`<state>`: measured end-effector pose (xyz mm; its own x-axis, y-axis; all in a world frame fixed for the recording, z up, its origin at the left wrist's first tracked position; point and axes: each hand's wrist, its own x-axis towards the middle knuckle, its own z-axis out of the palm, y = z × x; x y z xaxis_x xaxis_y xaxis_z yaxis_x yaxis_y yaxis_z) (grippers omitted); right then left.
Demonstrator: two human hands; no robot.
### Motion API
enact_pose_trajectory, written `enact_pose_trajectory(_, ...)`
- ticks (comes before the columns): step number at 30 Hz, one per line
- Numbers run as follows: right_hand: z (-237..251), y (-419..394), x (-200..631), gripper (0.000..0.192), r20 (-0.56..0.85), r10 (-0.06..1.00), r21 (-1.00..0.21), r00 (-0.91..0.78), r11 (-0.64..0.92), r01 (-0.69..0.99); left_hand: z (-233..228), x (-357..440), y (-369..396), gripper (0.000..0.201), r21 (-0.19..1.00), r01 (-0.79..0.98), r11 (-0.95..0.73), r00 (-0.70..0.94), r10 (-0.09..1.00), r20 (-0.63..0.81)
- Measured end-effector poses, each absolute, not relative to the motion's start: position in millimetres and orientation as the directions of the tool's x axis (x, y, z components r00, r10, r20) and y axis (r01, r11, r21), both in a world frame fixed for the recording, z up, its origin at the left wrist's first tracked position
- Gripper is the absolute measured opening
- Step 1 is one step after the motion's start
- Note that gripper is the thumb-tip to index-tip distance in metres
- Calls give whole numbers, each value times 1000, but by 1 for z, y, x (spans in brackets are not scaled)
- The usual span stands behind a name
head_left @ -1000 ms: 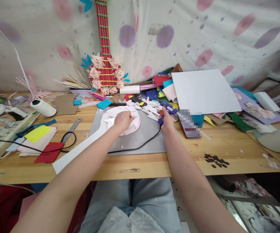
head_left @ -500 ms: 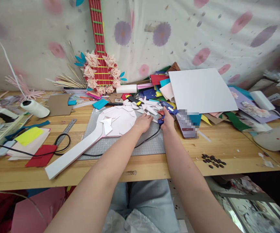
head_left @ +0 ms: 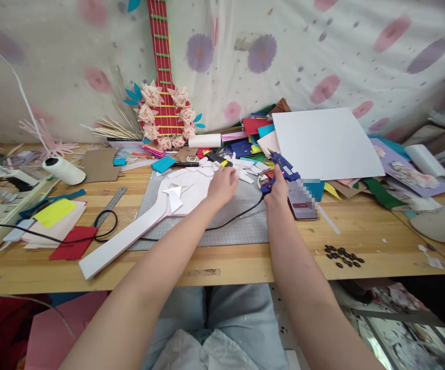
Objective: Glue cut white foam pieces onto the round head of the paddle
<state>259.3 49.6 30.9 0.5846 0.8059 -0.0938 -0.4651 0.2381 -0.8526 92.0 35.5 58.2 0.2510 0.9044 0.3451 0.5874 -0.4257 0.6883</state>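
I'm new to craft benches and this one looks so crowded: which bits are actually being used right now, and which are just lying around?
In use:
left hand reaching among the white paper pieces
right hand gripping the blue glue gun
white guitar cutout on the grey cutting mat

Lying about:
red decorated guitar
steel ruler
thread spool
dark beads
white board

Backdrop: a pale cloth (head_left: 322, 56) hangs behind the tabletop, printed with pink and purple flowers and small dark specks.
Tabletop: light wooden boards (head_left: 361, 226) run the full width, with a worn patch at the front edge.
Floor: only a cluttered strip (head_left: 399, 329) shows below right, partly blurred.
Light: soft and even, like daylight, with faint shadows.
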Motion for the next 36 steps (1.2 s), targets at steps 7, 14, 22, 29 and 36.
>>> enact_pose_trajectory(7, 39, 28, 231, 38, 34, 995, -960, 94, 59, -275, 44, 37, 29, 23, 925, -366, 105, 65, 994, -87)
enact_pose_trajectory(14, 39, 15, 219, 34, 31, 960, -999, -277, 33, 2, 29, 12, 14, 34, 871, -489, 44, 9, 999, -45)
enact_pose_trajectory(22, 37, 16, 224, 34, -42, 935, -990, -353, 9, 141, 16, 6, 13, 41, 879, -476, -32, 27, 998, 51)
enact_pose_trajectory(29, 39, 14, 219, 38, -20, 942, -974, -334, 57, 221, 15, 8, 12, 43, 887, -461, -23, 41, 998, 47)
enact_pose_trajectory(36, 36, 15, 213, 43, 4, 981, -969, -192, 51, 243, 11, 6, 13, 44, 918, -397, -9, 80, 996, 44)
